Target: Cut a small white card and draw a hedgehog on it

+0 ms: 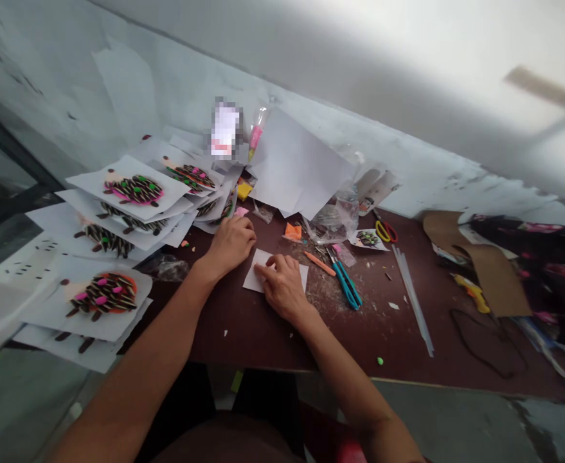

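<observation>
The right hand (282, 286) bears down on a small white paper slip (252, 281) near the front edge of the dark tabletop (243, 334), its fingers curved but not closed, pinning the slip flat. The left hand (231, 243) lies open just beside the slip, gripping nothing, apparently bracing. Teal-handled scissors (344, 283) sit just right, within easy reach — while stacked paper collages (132, 190) crowd the left edge.
</observation>
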{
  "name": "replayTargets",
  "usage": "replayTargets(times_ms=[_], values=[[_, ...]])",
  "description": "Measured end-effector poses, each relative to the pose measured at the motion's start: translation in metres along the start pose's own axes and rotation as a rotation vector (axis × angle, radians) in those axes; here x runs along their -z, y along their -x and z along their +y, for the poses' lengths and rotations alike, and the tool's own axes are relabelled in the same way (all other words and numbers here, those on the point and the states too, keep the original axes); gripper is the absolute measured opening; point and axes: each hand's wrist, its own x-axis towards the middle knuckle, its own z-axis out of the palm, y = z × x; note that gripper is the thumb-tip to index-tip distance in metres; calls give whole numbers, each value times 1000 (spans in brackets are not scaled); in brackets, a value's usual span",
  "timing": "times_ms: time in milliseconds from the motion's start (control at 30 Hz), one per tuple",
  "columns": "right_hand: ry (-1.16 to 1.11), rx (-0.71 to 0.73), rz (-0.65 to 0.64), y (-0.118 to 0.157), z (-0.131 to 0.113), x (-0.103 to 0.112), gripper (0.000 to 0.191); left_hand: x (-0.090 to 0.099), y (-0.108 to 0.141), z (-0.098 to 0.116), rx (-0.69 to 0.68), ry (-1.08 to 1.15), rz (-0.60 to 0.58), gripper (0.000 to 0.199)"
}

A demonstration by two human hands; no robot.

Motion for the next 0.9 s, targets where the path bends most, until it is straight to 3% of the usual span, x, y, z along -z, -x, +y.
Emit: replayTargets(times_ms=[200, 500, 900], values=[[9, 6, -3, 0, 0, 0, 36, 0, 2, 2, -168, 62, -89, 27], [6, 6, -5, 1, -1, 1, 30, 6, 12, -3, -136, 186, -357, 37], [6, 7, 10, 3, 1, 3, 36, 14, 11, 13, -71, 107, -416, 41]])
